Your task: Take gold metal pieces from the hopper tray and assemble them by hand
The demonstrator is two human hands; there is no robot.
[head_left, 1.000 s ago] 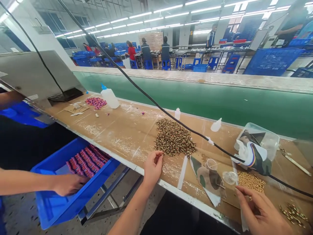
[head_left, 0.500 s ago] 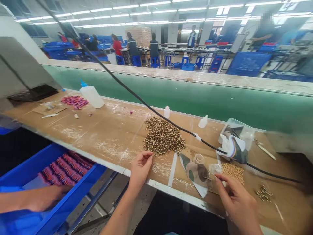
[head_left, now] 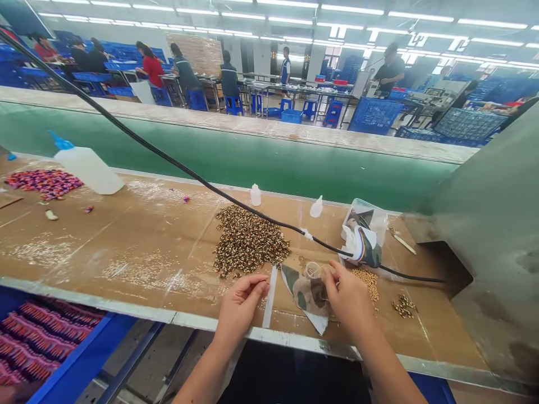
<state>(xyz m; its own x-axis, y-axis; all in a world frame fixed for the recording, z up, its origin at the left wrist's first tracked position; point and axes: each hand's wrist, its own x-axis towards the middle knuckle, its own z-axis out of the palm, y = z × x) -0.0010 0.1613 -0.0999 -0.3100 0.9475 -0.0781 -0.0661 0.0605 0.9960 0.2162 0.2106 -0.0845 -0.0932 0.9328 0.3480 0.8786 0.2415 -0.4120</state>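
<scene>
Pinching left hand (head_left: 239, 303) near gold-and-dark pieces (head_left: 251, 240) heaped at its 12 o'clock, presumably for reach, and holding right hand (head_left: 350, 294) half-curled beside coil (head_left: 312, 272) at its 10 o'clock, showing nothing identifiable in either.

Bright o/h tubes (head_left: 352, 9); some haze

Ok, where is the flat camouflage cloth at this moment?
In the head view, the flat camouflage cloth lies right of centre, near the front edge of the table, between the pale strip and the right hand.
</scene>
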